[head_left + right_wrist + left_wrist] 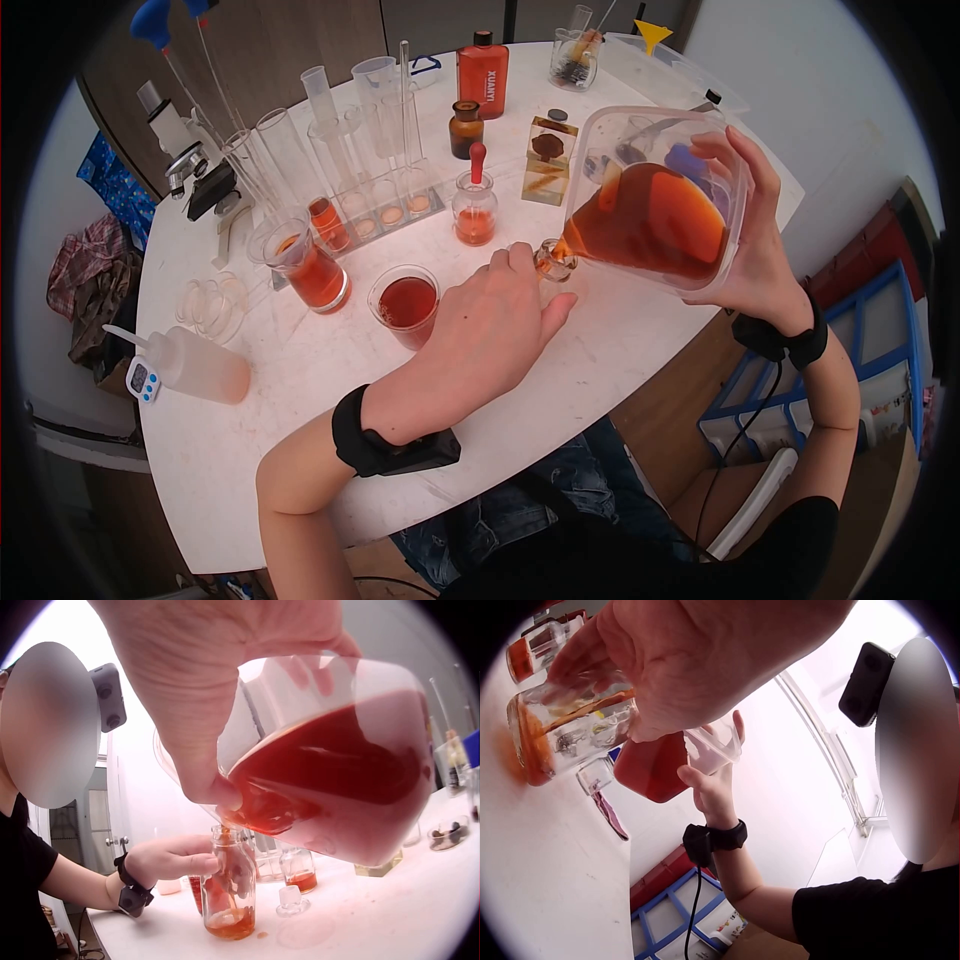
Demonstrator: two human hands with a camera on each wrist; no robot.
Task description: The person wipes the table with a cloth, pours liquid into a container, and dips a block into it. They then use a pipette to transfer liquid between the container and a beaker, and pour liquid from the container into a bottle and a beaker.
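My right hand grips a clear plastic tub and tilts it toward the left. From its corner, red-orange liquid runs into the neck of a clear glass bottle. My left hand holds that bottle upright on the table; in the head view the hand hides most of it. A shallow layer of orange liquid covers the bottle's bottom. A glass stopper stands beside it. Left of my left hand is a beaker of dark red liquid.
A rack of glass tubes stands behind, near a red-bulbed dropper bottle, a brown bottle and a red bottle. At left are a tilted glass of red liquid, a wash bottle and a microscope.
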